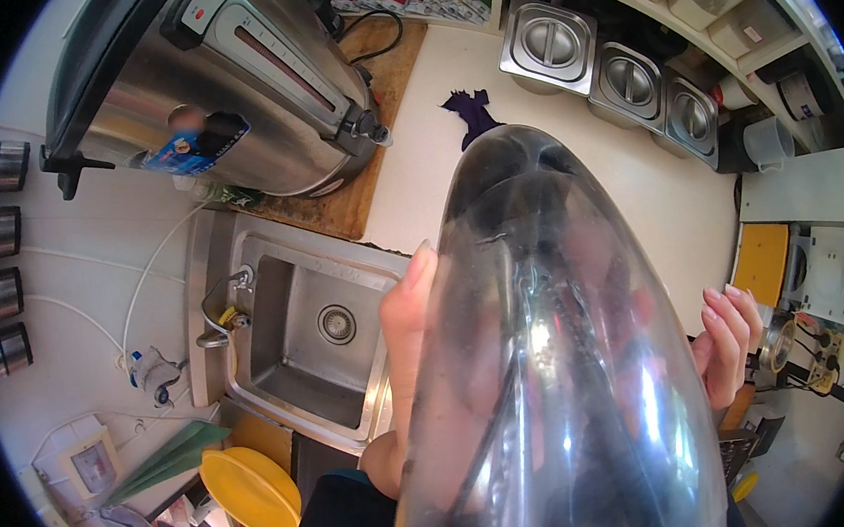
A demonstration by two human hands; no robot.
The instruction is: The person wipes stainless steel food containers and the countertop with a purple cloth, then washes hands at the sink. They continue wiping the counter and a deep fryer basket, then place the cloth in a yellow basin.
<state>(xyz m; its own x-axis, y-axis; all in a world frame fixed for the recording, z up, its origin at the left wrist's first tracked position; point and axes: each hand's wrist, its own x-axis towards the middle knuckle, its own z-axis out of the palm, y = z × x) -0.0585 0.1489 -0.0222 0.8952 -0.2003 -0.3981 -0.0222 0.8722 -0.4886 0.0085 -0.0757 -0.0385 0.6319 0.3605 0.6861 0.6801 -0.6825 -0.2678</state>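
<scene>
A large clear plastic container or sheet [559, 372], its exact kind unclear, fills the lower middle of the head view close to the camera. My left hand [410, 302] is at its left side with the thumb raised; the other fingers are hidden or blurred behind the plastic. To its right, my right hand [730, 342] shows several curled fingertips, while its palm is hidden behind the plastic. Whether either hand grips it cannot be told. Just beyond its top edge, a dark purple cloth or glove-like piece [473, 112] lies on the white counter [413, 159].
A steel hot-water urn [226, 92] stands on a wooden board [342, 214] at upper left, behind a steel sink [309, 349]. Lidded steel containers [549, 41] line the counter's back right. A yellow basin [250, 493] is at lower left, and a yellow panel [761, 264] at right.
</scene>
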